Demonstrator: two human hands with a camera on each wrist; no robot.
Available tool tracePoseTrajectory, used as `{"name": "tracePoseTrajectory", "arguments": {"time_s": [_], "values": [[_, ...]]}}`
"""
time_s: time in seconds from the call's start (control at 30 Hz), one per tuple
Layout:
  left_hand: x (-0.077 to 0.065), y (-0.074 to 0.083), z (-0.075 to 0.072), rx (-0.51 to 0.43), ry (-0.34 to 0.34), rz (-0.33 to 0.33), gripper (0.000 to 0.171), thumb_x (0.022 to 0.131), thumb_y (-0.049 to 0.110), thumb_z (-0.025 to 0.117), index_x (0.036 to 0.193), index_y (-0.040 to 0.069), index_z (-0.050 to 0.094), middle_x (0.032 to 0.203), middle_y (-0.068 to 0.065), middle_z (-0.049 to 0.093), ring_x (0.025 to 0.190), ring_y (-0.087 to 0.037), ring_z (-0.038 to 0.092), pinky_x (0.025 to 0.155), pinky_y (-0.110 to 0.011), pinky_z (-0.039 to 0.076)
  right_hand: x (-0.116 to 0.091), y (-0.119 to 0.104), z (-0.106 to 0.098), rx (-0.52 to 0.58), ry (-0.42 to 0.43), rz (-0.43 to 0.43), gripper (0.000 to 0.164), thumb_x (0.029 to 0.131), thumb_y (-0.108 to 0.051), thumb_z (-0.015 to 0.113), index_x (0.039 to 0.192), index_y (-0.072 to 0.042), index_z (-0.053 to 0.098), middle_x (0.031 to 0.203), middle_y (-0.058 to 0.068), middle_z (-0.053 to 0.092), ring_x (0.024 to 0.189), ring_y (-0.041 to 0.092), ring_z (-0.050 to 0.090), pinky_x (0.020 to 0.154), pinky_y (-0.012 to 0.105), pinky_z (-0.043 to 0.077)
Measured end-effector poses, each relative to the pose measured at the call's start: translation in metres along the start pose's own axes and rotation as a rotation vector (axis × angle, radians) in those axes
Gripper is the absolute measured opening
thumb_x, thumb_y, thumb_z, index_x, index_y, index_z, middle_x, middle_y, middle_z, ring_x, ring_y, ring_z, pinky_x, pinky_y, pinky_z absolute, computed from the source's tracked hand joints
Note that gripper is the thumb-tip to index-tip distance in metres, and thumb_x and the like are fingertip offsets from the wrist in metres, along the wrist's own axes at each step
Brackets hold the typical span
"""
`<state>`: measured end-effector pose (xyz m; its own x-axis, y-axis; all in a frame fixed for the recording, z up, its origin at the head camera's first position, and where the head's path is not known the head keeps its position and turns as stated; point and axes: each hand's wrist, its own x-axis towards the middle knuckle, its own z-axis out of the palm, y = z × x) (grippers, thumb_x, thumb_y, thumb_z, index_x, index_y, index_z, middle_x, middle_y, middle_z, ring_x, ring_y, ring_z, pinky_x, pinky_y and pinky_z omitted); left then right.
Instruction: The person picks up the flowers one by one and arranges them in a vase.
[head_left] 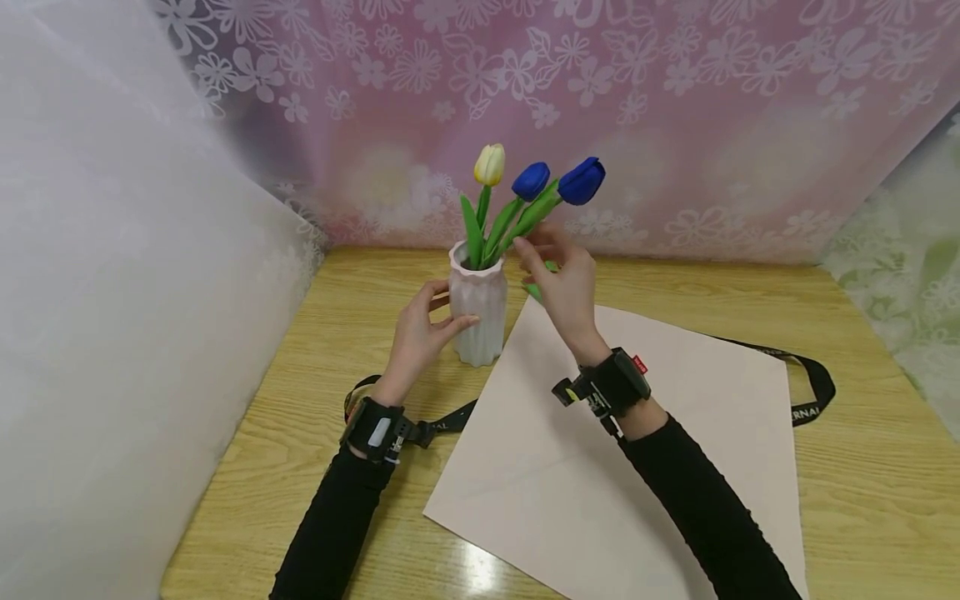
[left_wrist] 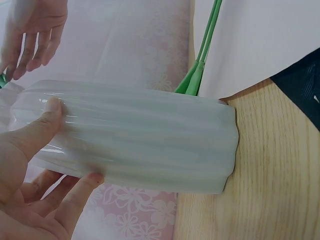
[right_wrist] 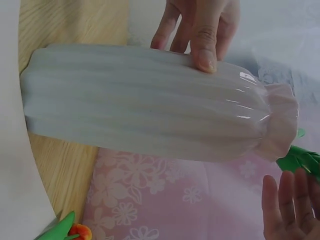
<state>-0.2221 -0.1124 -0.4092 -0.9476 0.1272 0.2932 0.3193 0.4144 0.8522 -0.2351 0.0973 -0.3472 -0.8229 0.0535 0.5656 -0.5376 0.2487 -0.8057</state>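
A pale fluted vase (head_left: 480,321) with a wavy pink rim stands upright on the table. My left hand (head_left: 422,329) holds its side, thumb across the front and fingers behind, as the left wrist view also shows. Three tulips stand in it: a cream tulip (head_left: 489,165), a blue tulip (head_left: 531,182) and another blue tulip (head_left: 582,181) leaning right. At the rim, my right hand (head_left: 564,279) pinches the leaning one's green stem between thumb and index finger. The stem's lower end is hidden inside the vase. In the right wrist view the other fingers (right_wrist: 286,200) stretch out loosely below the stem.
A large pale bag (head_left: 675,450) with black lettered straps (head_left: 817,392) lies flat on the wooden table (head_left: 862,492). Beyond its far corner, an orange tulip (right_wrist: 81,231) lies beside the vase. Flowered pink cloth (head_left: 645,125) hangs behind, white cloth (head_left: 127,292) at left.
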Motion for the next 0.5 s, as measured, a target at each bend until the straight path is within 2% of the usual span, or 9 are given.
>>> {"name": "tracePoseTrajectory", "arguments": {"time_s": [0.13,0.3,0.5], "values": [[-0.0003,0.0001,-0.0004,0.000,-0.001,0.003,0.062,0.087,0.022,0.082,0.137,0.001,0.054,0.139,-0.016,0.057,0.126,-0.034,0.059,0.093,-0.042,0.058,0.0047,0.0007,0.0012,-0.075,-0.013,-0.007,0.027,0.097,-0.024,0.072,0.113,-0.002,0.070,0.098,0.014,0.074,0.079,0.027,0.070,0.059,0.020,0.058],[-0.0001,-0.0001,-0.0002,0.006,0.000,0.008,0.061,0.088,0.023,0.082,0.137,0.001,0.054,0.139,-0.016,0.058,0.126,-0.034,0.060,0.093,-0.042,0.058,0.0053,0.0014,0.0019,-0.199,-0.090,0.016,0.027,0.095,-0.026,0.074,0.111,-0.004,0.072,0.099,0.012,0.073,0.079,0.028,0.070,0.059,0.019,0.054],[0.0006,-0.0003,0.0004,0.013,0.001,0.002,0.060,0.088,0.023,0.081,0.137,0.001,0.054,0.139,-0.016,0.058,0.126,-0.034,0.060,0.094,-0.041,0.058,0.0015,0.0048,0.0000,-0.134,-0.136,0.078,0.027,0.097,-0.025,0.072,0.116,-0.005,0.072,0.107,0.012,0.072,0.082,0.031,0.069,0.060,0.020,0.058]]}}
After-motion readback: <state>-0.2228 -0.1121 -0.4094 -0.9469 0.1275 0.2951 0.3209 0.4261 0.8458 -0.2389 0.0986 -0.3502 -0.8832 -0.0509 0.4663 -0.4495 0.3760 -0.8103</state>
